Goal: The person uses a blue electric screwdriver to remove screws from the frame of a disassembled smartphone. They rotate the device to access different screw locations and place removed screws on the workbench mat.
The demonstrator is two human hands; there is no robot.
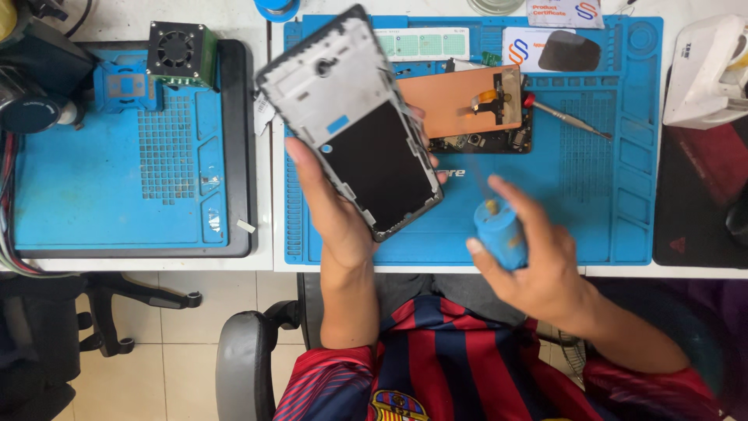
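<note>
Striped red-and-blue shirt (436, 366) and both forearms fill the lower edge, above a grey chair arm (243, 359). Left hand (331, 210): grip clenched around the lower left edge of a phone frame (351, 117), which is raised off the tabletop (261, 265) and tilted, its top end pointing up and left; the inner side shows a pale metal plate over a dark panel. Fingertips (425, 132) of this hand show past the frame's right edge. Right hand (538, 265): grip closed on a small blue bottle (499, 230) with a yellowish tip, held just below and right of the frame's lower corner, apart from it; the hand is motion-blurred. Blue work mat (608, 195) lies beneath both hands. On it, behind the frame, rest a copper-coloured screen panel (460, 101) over a circuit board (483, 142), and a red-tipped metal tool (565, 118). Second blue mat (93, 187) lies to the left, carrying a small fan unit (181, 53).
</note>
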